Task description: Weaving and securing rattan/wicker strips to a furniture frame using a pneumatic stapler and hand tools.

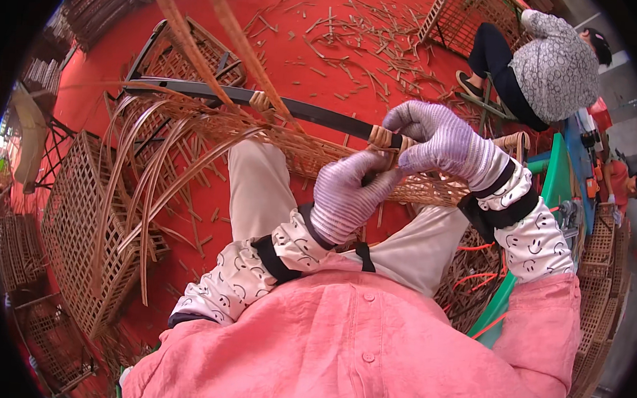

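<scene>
A partly woven wicker panel (299, 146) with a dark curved rim (323, 115) lies across my lap. Tan strip is wound around the rim (381, 137) near my hands. My left hand (351, 193), in a purple and white striped glove, is closed with thumb and fingers pinched at the strip just below the rim. Close beside it, my right hand (440, 144), gloved alike, curls over the rim, its thumb and fingertips closed at the same binding. The pinched end of the strip is mostly hidden by the fingers. Long loose strips (151, 168) hang from the panel's left side.
Lattice wicker baskets (90, 230) stand at left, another (196, 56) beyond the rim. Cut wicker scraps (362, 46) litter the red floor (303, 76). A co-worker (548, 70) sits at the far right beside a basket (468, 19). A green bench edge (557, 175) is to my right.
</scene>
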The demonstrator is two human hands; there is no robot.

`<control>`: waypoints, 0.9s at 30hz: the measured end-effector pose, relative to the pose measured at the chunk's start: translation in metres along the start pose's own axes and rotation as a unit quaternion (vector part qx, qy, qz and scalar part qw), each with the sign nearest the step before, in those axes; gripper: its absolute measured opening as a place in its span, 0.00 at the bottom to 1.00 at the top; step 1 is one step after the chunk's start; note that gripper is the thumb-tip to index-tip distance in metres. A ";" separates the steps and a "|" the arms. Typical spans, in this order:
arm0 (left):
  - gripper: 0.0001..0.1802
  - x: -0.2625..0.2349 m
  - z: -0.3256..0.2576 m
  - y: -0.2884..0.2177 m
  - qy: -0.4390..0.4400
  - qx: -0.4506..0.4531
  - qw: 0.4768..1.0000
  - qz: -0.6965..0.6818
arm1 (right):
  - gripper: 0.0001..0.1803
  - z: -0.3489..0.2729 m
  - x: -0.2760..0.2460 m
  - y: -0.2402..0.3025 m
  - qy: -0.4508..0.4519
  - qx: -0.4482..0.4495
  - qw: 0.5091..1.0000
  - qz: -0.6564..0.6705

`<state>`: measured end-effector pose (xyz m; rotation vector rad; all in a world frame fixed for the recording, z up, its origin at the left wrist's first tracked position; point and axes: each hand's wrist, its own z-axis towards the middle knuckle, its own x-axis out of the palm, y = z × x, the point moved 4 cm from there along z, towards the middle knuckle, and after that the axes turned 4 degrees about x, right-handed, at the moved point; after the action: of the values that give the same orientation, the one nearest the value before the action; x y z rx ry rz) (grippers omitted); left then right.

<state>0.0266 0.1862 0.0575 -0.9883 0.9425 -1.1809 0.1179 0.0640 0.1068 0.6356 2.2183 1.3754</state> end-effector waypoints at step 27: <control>0.16 -0.005 0.115 -0.034 0.138 -0.206 0.917 -0.314 | 0.16 -0.036 0.033 0.014 -0.311 -0.221 0.801 -0.461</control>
<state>0.1250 0.2008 0.1236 -1.5680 1.1689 -1.7310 0.0724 0.0634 0.1295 -0.1804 1.2650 0.8900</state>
